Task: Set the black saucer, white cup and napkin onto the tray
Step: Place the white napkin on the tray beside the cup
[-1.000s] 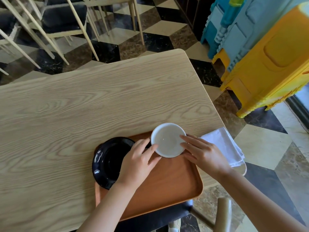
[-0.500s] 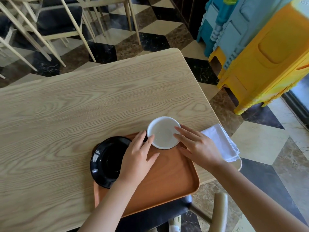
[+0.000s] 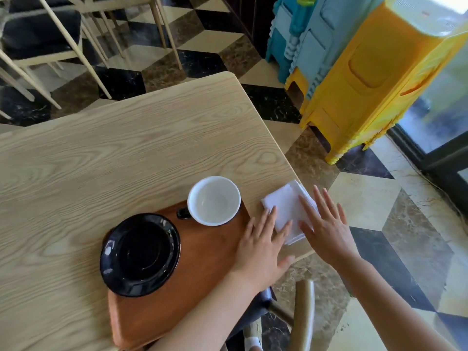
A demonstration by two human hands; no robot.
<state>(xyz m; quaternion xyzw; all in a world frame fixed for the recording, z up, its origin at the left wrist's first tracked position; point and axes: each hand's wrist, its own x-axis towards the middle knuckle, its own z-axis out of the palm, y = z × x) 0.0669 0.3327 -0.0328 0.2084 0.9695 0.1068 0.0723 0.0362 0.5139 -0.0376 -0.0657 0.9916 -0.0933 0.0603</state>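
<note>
So both hands were off the cup and over at the napkin [image 3: 286, 206]. The left hand [image 3: 263, 247] was flat with fingers spread, fingertips touching the napkin's near left edge, palm hanging over the right end of the tray [image 3: 202, 264]. The right hand [image 3: 326, 229] was also open and flat, fingers lying across the napkin's right side. Neither one had actually grabbed anything, just resting on the cloth.

That napkin, white and folded, sat on the table [image 3: 101, 160] at about 3 o'clock from the tray, just beside it near the table's corner, not on the tray.

The saucer [image 3: 140, 254], black and shiny, was on the tray's left end, at roughly 9 o'clock, overhanging the rim a bit. The cup [image 3: 214, 200], white and empty, stood upright at the tray's far edge around 12 o'clock, its dark handle pointing toward the saucer. Couldn't tell if its base was fully inside the rim.
</note>
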